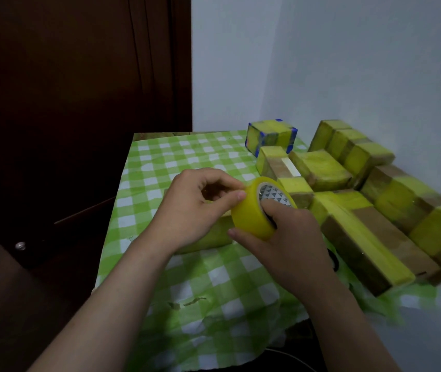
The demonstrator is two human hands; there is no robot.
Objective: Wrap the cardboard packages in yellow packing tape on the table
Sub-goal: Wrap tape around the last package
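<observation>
One tape roll (253, 213), yellow with a printed grey core, is held on edge above the bench (157, 135). Two hands, both at the roll.

Right hand (292, 237): fingers curled into the core, thumb pressed on the outer face below; it grips the roll.

Left hand (192, 208): just left of the roll, fingers curled, thumb and forefinger pinching at the roll's left rim. Whether a loose tape end lies between them cannot be told.

One package (208, 237), yellow-wrapped, lies on the bench directly under the roll and the left hand, largely hidden by them.

Six further packages, as far as can be counted, lie right of and beyond the roll, crowded together:
- one cube (271, 135) with blue corners, beyond the roll;
- five longer cardboard blocks (369, 229), brown and banded in yellow tape, to the roll's right.

One green-and-white checked cloth (160, 162) covers the bench under the roll. One dark door (79, 76) stands well left of the roll. One pale wall (348, 63) rises beyond it.
</observation>
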